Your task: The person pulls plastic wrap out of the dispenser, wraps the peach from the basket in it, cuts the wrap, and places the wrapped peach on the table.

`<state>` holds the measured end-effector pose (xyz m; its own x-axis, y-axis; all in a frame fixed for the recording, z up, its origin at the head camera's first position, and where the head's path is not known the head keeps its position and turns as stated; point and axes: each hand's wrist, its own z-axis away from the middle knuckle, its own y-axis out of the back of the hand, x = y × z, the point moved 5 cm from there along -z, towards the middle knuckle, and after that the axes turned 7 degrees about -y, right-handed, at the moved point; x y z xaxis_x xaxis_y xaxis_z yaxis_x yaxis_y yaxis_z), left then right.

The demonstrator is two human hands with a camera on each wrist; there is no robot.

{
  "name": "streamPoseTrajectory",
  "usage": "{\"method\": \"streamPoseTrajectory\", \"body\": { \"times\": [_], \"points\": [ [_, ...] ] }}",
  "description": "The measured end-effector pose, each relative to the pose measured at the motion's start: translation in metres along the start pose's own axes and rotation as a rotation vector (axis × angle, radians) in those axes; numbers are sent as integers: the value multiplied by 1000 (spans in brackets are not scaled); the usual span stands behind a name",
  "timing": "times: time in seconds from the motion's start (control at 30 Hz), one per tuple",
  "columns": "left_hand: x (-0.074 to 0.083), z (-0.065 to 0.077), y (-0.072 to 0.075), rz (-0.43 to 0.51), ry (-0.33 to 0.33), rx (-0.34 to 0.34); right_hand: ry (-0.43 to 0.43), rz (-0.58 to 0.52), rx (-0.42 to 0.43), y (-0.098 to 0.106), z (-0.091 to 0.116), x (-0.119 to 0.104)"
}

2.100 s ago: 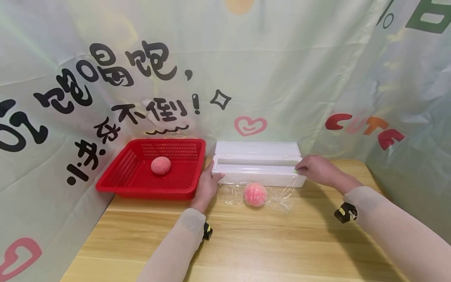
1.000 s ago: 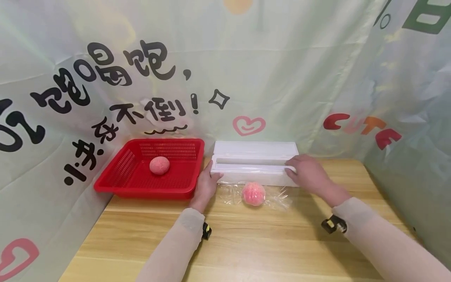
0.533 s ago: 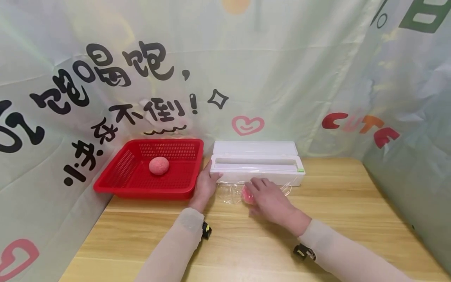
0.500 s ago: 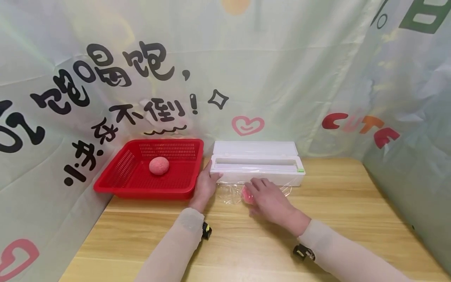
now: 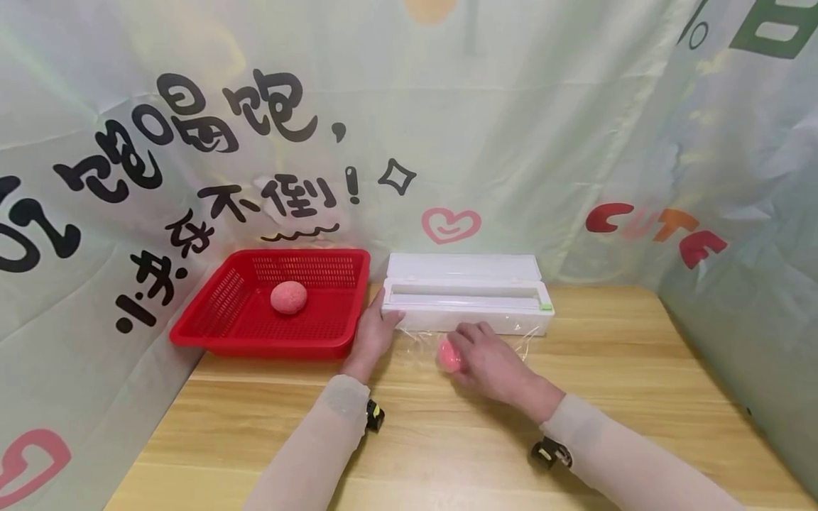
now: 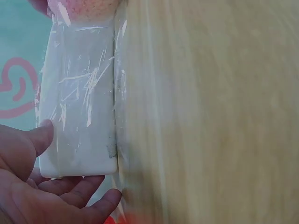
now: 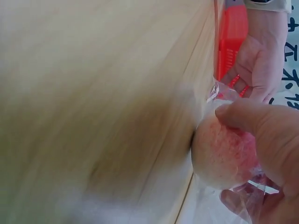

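A white cling film dispenser (image 5: 473, 323) stands at the back of the table, its lid (image 5: 463, 267) raised and a small green cutter slide (image 5: 545, 307) at its right end. My left hand (image 5: 373, 337) grips the dispenser's left end; in the left wrist view the thumb lies on one face and the fingers at the end. Clear film (image 6: 86, 88) hangs over the dispenser's front. Just in front, my right hand (image 5: 495, 363) holds a pink peach (image 5: 450, 355) between thumb and fingers, with film around it in the right wrist view (image 7: 224, 154).
A red plastic basket (image 5: 268, 349) stands left of the dispenser, close to my left hand, with another pink peach (image 5: 289, 298) inside. Printed cloth (image 5: 511, 142) hangs behind and at both sides of the wooden table (image 5: 422, 454).
My right hand has left the dispenser's right end, moved left and forward to the peach and taken hold of it. The green slide has come into sight. My left hand has stayed put.
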<state>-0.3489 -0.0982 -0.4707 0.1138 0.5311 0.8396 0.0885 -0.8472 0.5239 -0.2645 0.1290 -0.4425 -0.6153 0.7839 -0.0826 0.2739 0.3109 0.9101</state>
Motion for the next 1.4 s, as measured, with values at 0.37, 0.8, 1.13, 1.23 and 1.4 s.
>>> {"method": "streamPoseTrajectory", "body": {
  "times": [0.37,0.8,1.13,1.23,1.4],
  "points": [
    [1,3,3,122,-47,-50,-51,-47,-98,5,7,-6],
    [7,22,1,107,93,-59,-29,-190,-256,11,20,-14],
    [92,90,-3,-470,-402,-385,-84,-360,-380,18,21,-2],
    [108,108,-16,-549,-674,-491,-131,-430,-435,18,20,4],
    [105,117,-32,-635,-826,-513,-154,-520,-495,14,18,10]
  ]
}}
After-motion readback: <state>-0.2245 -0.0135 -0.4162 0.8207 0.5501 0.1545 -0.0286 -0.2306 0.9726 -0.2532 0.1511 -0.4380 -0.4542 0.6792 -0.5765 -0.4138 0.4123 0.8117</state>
